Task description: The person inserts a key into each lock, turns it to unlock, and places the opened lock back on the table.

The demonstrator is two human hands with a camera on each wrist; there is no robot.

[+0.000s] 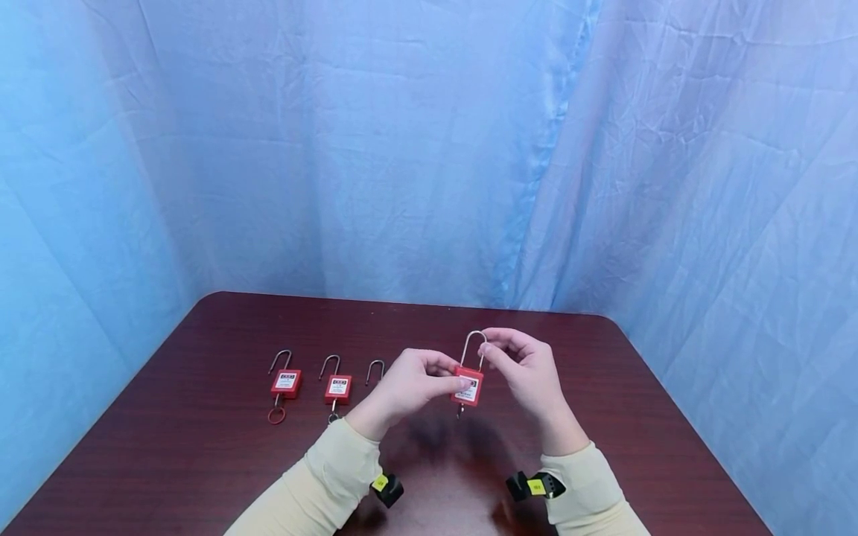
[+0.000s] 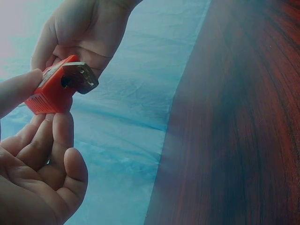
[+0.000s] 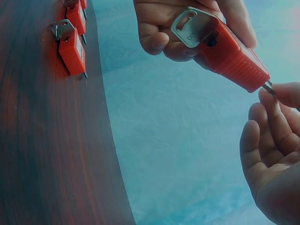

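A red padlock [image 1: 468, 385] with a long steel shackle [image 1: 472, 347] is held in the air above the dark wooden table [image 1: 201, 447]. My left hand [image 1: 410, 385] pinches its red body [image 2: 51, 91] from the side. My right hand [image 1: 524, 366] pinches the shackle near its top. A key [image 3: 192, 29] sticks out of the lock's underside [image 2: 79, 77]. On the table to the left lie two more red padlocks [image 1: 285, 382] [image 1: 338, 388], each with a key, and a third shackle [image 1: 375, 370] shows behind my left hand.
Blue cloth [image 1: 429, 149] hangs behind the table and on both sides. The table's rounded far edge [image 1: 402, 301] is close behind the hands. Black wrist cameras [image 1: 387, 487] [image 1: 536, 485] sit on both cream sleeves.
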